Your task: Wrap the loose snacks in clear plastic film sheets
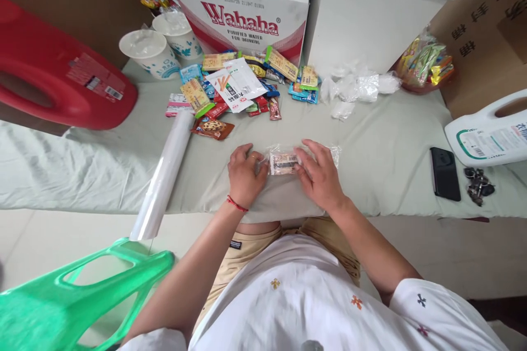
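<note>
Snack packet: a small printed packet lies flat on the cloth-covered table, between the two hands and in front of the torso.
Long axis: side to side, running roughly from one hand toward the other.
Clear film: thin plastic around the packet, spreading past its right end.
Right hand: the nearer one; this hand is half open, fingers bent, with the tips over the packet's right end; whether they pinch it I cannot tell.
Left hand: this hand lies just left of the packet, loosely curled and half open, its fingertips at the film's left edge; a firm hold cannot be made out.
In the way: the film's loose edges and the right fingertips, which hide part of the packet.
Beyond the hands: a heap of wrapped snacks, with crumpled clear bags to its right.
Left side: a plastic film roll slants over the table's near edge.
Right side: a black phone beside keys, well apart from the right hand.
</note>
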The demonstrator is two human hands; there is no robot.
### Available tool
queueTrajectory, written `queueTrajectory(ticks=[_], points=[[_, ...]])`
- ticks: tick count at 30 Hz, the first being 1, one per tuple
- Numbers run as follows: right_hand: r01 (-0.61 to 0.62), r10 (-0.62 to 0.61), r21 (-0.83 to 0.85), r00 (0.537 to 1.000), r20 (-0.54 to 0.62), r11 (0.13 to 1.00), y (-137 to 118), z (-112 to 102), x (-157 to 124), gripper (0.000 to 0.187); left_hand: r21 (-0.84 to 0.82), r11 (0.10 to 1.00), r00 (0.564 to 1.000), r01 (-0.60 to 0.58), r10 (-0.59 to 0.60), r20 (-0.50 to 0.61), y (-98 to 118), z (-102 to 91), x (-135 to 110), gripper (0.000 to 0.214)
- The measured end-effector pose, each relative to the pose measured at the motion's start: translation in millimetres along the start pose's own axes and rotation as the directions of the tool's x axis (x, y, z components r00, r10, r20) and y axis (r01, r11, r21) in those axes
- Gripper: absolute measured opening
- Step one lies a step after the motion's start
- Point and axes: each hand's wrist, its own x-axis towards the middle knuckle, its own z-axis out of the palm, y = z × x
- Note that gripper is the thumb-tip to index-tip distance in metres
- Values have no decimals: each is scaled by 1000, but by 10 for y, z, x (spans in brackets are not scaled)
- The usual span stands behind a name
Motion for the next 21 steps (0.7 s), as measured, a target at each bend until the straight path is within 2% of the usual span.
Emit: queueTrajectory(ticks=[3,6,8,11,13,15,17,18,21], points=[[77,-79,20,994,77,997,-111,76,40,35,-150,986,997,74,-67,45,27,-78,18,16],[56,-64,66,990,126,996,-34,227,49,31,-332,912,968,241,-201,151,21,-201,31,16],[25,-39,134,994,105,991,61,301,37,29,-470,807,933,358,-289,215,38,-270,41,20],[-15,-2,255,998,65,967,151,337,11,26,-644,596,875,480,-374,307,175,-296,64,28],[-51,35,311,998,57,949,159,331,0,25,-714,483,855,507,-387,346,341,-244,83,28],[-94,75,341,995,66,935,139,325,-1,26,-756,414,853,507,-365,372,515,-147,92,22],[-128,109,352,991,74,927,112,329,5,27,-766,412,865,493,-331,378,638,-34,82,14],[-139,121,354,990,74,925,101,336,10,28,-757,445,875,478,-314,368,668,19,70,15],[-144,122,369,989,84,918,90,357,18,31,-659,667,937,348,-226,267,640,132,21,27]])
